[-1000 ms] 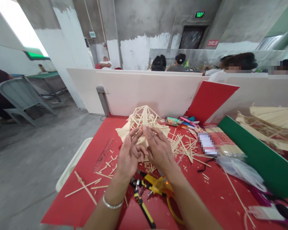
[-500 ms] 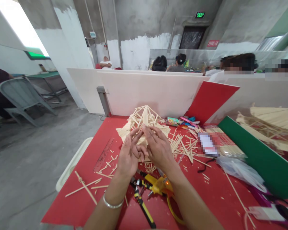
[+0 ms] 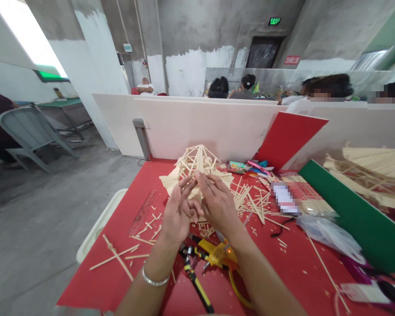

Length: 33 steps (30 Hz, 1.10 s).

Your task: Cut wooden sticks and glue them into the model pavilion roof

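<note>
A model house built of thin wooden sticks stands near the back of the red table, its frame peaked at the top. My left hand and my right hand come together at its front, with fingers bent and fingertips pressed in close on the sticks. The exact spot they pinch is hidden behind the fingers. Below my wrists lie a yellow hot glue gun with a lit orange light and cutting pliers with black and yellow handles.
Loose sticks lie right of the model, and cut pieces at left near a clear ruler. A phone, a plastic bag and a green board are at right. White panels stand behind; people sit beyond.
Almost nothing differs. Both hands stay at the front of the stick model, with only a very slight shift of the fingers.
</note>
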Motion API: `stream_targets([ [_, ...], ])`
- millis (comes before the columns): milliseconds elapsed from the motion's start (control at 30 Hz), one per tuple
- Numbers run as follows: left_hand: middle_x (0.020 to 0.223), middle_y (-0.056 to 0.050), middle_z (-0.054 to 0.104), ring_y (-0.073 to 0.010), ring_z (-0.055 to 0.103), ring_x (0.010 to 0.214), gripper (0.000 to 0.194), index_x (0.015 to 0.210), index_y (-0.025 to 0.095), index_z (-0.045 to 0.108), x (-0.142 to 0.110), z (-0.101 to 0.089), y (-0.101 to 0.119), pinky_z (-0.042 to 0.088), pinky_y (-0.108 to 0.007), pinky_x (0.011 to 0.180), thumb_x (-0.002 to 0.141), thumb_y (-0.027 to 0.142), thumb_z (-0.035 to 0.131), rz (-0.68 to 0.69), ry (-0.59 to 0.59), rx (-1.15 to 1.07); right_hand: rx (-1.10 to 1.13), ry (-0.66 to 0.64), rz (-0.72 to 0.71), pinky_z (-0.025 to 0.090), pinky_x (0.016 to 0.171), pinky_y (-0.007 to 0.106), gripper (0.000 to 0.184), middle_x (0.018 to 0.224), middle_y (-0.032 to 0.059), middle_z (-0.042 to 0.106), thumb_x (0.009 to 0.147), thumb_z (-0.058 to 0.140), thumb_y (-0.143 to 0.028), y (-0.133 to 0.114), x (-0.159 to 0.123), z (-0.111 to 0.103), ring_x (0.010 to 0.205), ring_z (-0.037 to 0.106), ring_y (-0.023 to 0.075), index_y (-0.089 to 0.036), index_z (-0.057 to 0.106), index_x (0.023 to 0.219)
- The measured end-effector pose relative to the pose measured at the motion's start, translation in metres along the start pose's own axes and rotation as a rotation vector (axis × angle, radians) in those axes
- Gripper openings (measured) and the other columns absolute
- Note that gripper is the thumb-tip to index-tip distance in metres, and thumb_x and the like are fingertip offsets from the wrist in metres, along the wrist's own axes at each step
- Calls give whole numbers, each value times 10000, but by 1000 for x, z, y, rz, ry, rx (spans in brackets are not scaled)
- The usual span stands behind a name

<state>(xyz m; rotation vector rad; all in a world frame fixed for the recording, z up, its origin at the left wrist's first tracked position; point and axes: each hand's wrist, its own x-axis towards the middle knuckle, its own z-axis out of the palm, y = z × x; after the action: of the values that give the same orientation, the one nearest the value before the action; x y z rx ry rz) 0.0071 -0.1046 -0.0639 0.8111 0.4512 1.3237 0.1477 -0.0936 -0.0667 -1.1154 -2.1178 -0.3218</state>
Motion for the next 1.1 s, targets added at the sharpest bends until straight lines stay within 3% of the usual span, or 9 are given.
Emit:
stream_targets([
  [633,1423,-176,517,-71,608,512,523,1328,216,543,-2,0,1,435,-195,354,927,541,457,-8,-8,-23,32,24,-15,445,1068,483,803,1428,117,522,789,401,-13,4,-1,3,1323,438,241,-153,182,1549],
  [1100,1450,-177,483,-72,602,519,500,1312,213,544,-3,0,0,413,-199,352,942,530,432,-17,-6,-28,113,-13,53,432,1082,485,830,1462,80,490,762,418,-2,9,-6,8,1321,414,251,-186,218,1546],
])
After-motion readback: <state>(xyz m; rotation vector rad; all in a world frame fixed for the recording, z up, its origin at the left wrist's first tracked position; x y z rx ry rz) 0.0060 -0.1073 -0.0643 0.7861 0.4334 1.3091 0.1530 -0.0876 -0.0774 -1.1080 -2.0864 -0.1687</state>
